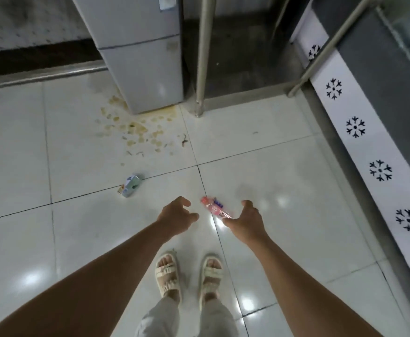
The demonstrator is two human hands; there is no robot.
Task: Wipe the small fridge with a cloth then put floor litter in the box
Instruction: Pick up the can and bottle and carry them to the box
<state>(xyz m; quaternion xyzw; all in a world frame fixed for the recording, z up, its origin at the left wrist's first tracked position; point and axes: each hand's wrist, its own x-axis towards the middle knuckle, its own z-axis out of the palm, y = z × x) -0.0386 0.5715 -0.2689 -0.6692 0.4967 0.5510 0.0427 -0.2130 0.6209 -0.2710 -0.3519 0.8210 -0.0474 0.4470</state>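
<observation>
A small grey fridge (140, 57) stands on the tiled floor at the top centre. On the floor between my hands lies a pink plastic wrapper (215, 206). Farther left lies a small green-and-white carton (131, 186). My left hand (176, 215) hovers just left of the wrapper, fingers loosely curled and holding nothing. My right hand (245, 220) reaches down at the wrapper's near end, fingers spread; I cannot tell whether it touches it. No cloth or box is in view.
Yellowish stains and scraps (136, 132) spread over the tiles in front of the fridge. A metal pole (205, 57) stands right of the fridge. A cabinet with a white snowflake-patterned strip (359, 142) runs along the right. My sandalled feet (189, 273) stand below.
</observation>
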